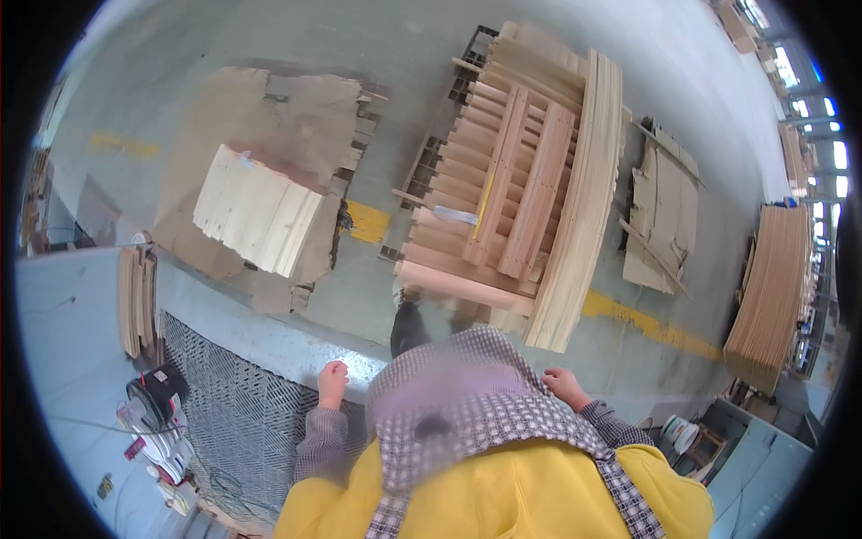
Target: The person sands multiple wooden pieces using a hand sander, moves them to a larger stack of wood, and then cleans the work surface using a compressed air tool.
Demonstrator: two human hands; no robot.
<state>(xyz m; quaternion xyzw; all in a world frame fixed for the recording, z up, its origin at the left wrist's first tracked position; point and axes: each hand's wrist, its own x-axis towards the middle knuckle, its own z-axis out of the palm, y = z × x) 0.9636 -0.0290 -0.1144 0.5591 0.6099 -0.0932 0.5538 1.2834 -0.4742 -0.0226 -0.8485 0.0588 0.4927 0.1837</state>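
My left hand (332, 384) hangs at the left of the chequered apron (449, 395) I wear, its fingers loosely curled with nothing visible in them. My right hand (566, 386) is at the apron's right edge, fingers also curled, with no object visible in its grip. Ahead of me, on a dark pallet, lies a large stack of pink-tan wooden boards (435, 260), with two reddish planks (539, 189) across the top, a thin yellow strip (482, 211) and a pale label or sheet (453, 215). Long pale boards (575, 242) lie along its right side.
Pale boards (256, 207) sit on cardboard (305, 108) at left; a cardboard-covered pallet (660, 225) lies to the right, beside a tall board stack (763, 287). A power tool (153, 404) with cables is by the grey mat (233, 413); a white bucket (680, 434) stands at lower right.
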